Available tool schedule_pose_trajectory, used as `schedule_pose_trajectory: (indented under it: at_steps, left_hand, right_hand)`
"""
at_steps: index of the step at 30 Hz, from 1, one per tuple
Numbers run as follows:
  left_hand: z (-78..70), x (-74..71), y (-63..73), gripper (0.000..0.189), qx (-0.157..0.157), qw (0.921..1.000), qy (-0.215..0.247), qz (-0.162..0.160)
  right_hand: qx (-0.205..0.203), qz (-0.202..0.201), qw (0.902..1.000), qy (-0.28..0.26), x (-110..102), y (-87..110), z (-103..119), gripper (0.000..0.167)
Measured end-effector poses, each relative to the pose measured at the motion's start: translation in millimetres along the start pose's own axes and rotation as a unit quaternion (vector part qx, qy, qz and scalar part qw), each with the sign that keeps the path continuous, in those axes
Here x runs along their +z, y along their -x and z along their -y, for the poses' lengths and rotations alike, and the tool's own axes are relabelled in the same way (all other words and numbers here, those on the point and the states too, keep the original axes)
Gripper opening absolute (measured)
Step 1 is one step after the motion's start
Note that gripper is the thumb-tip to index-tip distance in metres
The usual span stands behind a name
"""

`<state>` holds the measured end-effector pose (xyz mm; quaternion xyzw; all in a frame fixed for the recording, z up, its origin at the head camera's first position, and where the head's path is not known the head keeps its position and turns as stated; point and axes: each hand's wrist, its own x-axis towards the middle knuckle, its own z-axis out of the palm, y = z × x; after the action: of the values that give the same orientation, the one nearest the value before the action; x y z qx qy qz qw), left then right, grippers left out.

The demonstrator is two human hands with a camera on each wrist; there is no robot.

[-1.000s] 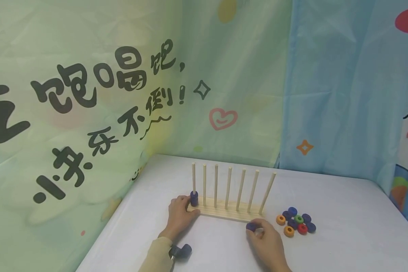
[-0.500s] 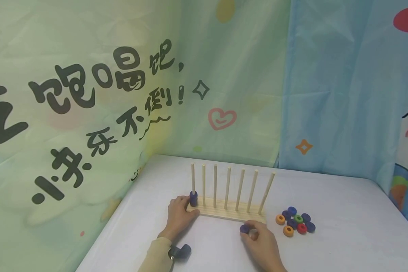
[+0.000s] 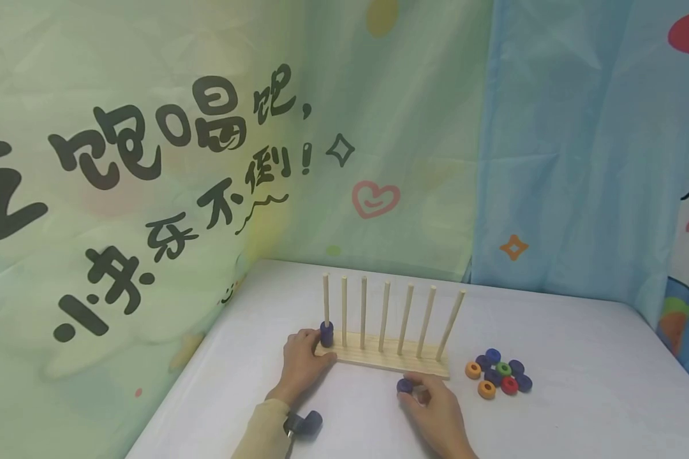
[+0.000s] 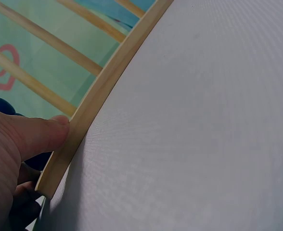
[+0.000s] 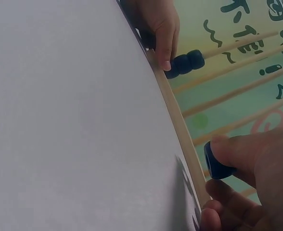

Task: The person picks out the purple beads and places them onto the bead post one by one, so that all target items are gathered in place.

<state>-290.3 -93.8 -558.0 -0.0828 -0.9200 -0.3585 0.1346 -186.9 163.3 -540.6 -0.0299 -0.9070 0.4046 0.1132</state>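
Observation:
A wooden peg rack (image 3: 387,362) with a row of upright pegs stands on the table. Dark blue beads (image 3: 326,334) are stacked at the bottom of its leftmost peg. My left hand (image 3: 304,363) grips the base's left end, its thumb (image 4: 47,132) along the front edge beside that stack. In my right hand (image 3: 436,408), thumb and fingers pinch another dark blue bead (image 5: 217,161), held in front of the base toward its right part. The bead's hole faces sideways in the right wrist view.
Right of the rack lies a loose cluster of beads: orange (image 3: 487,389), red (image 3: 510,385), green (image 3: 503,369) and several blue ones. A dark camera mount (image 3: 305,423) is strapped to the left wrist. Printed cloth (image 3: 379,127) hangs behind the white table (image 3: 597,382).
My right hand has moved left along the front of the rack, carrying the blue bead away from the loose cluster. The left hand has stayed at the rack's left end.

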Motion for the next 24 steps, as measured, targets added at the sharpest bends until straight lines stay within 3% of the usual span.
schedule_pose_trajectory:
  at_steps: [24]
  left_hand:
    - [2.1,1.6,0.4,0.057,-0.004,1.0,0.003,-0.001]
  right_hand:
    - [0.003,0.016,0.9989,-0.045,8,4.0,11,0.032]
